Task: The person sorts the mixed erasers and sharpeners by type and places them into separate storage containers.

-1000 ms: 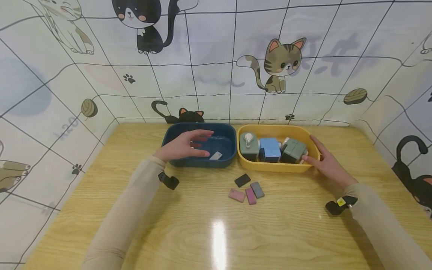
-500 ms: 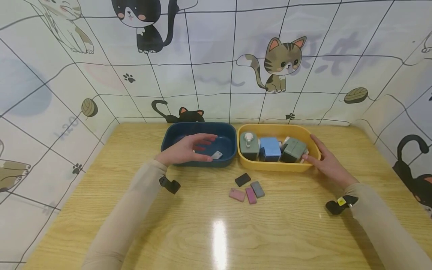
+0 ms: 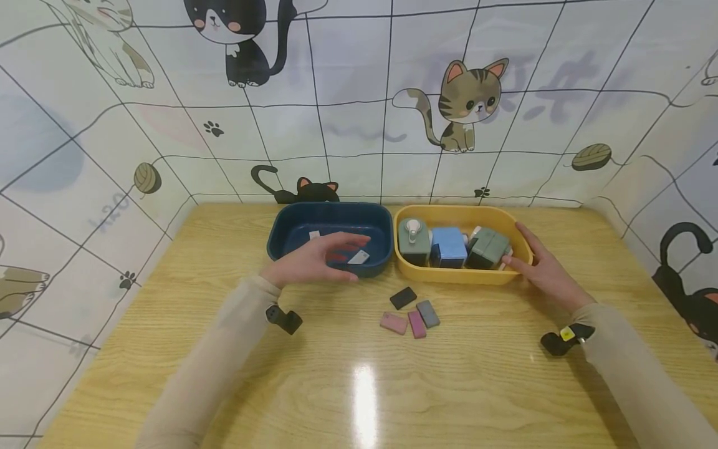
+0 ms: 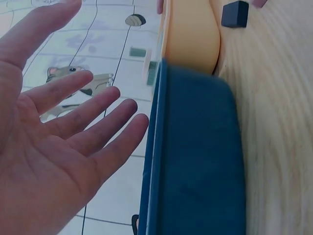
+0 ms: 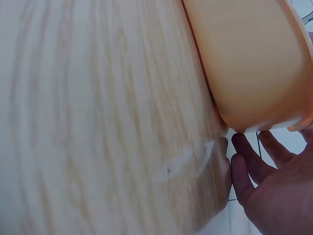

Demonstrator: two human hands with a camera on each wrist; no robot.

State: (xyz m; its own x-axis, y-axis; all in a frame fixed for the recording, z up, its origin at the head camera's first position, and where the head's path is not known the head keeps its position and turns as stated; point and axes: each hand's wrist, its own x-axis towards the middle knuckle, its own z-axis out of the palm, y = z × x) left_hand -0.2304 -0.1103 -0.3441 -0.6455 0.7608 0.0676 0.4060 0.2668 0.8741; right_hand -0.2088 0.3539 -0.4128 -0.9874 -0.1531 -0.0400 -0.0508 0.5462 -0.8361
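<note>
My left hand (image 3: 314, 259) hovers with spread fingers and nothing in it, over the front rim of a navy blue container (image 3: 385, 234). In the left wrist view its palm and fingers stand apart from the container's wall (image 4: 200, 147). Two small white pieces lie in that container, the nearer white piece (image 3: 359, 257) just past the fingers. My right hand (image 3: 546, 274) holds the right end of a yellow container (image 3: 449, 275), thumb over the rim and fingers along the outer wall. Inside it lie a green pump bottle (image 3: 415, 243), a blue bottle (image 3: 449, 248) and a tilted green bottle (image 3: 488, 248).
On the wooden table (image 3: 303, 386), in front of the containers, lie a black block (image 3: 403, 298), a grey block (image 3: 428, 313), a magenta block (image 3: 417, 325) and a pink block (image 3: 394, 323). Behind both containers rises a cat-patterned backdrop (image 3: 359, 131).
My left hand has drawn back toward the front, from over the navy container's inside to its front rim, uncovering a second white piece. The right hand stays at the yellow container.
</note>
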